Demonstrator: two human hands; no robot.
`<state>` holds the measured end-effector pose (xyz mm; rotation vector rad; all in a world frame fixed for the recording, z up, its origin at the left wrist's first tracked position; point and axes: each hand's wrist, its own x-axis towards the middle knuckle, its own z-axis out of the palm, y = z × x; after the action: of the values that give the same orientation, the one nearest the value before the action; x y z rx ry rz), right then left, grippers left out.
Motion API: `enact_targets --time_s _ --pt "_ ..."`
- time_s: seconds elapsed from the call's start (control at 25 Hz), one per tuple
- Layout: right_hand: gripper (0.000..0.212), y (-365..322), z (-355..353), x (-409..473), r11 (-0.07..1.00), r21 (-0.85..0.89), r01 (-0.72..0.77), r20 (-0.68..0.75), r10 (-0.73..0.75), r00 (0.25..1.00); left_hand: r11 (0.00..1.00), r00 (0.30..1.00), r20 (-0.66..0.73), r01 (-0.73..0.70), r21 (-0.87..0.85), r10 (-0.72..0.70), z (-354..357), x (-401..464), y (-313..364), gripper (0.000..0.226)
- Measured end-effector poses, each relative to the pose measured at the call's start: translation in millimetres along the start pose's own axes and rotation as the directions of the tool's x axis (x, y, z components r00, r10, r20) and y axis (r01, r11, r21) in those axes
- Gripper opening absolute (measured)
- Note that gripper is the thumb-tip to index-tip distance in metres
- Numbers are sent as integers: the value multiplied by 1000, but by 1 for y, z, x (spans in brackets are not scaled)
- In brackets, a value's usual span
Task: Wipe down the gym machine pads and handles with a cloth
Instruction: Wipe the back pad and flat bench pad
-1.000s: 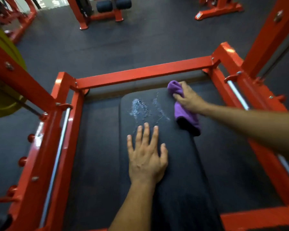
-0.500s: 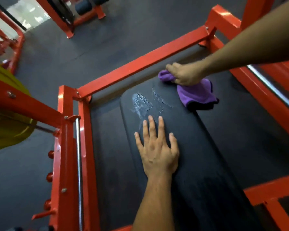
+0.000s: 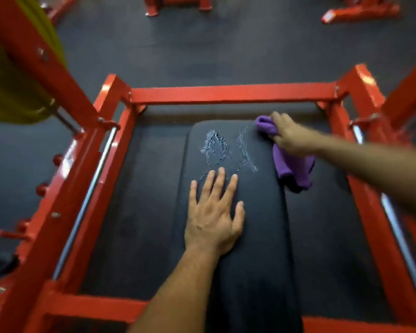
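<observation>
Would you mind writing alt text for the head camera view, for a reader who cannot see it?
A person's right hand grips a purple cloth at the far right corner of a black bench pad, while the left hand rests flat on the pad just below a cracked, worn patch. A red steel frame surrounds the pad.

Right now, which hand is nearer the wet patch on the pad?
Left. The left hand lies flat on the pad, fingertips at the wet patch's near edge. The right hand, gripping the purple cloth, is off to its right.
</observation>
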<state>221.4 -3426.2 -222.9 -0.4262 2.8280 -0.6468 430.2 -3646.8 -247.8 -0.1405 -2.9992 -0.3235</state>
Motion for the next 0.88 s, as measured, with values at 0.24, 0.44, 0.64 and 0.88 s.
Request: enact_targets --time_s 0.24,0.44,0.64,0.88 --pt "38 -12 34 -44 946 313 -81 -260 167 951 1000 999 -52 -6 -16 5 5 -3 -3 65" --pt "41 -16 51 -74 805 586 -89 -295 314 902 1000 1000 -23 -3 -7 3 3 -3 -2 65" --pt "31 -13 70 -131 664 718 -208 -122 415 901 1000 1000 -6 -7 -21 7 0 -1 -2 66" --pt "33 -11 39 -85 767 637 -78 -298 339 892 1000 999 -37 -16 -5 16 1 -2 -2 64"
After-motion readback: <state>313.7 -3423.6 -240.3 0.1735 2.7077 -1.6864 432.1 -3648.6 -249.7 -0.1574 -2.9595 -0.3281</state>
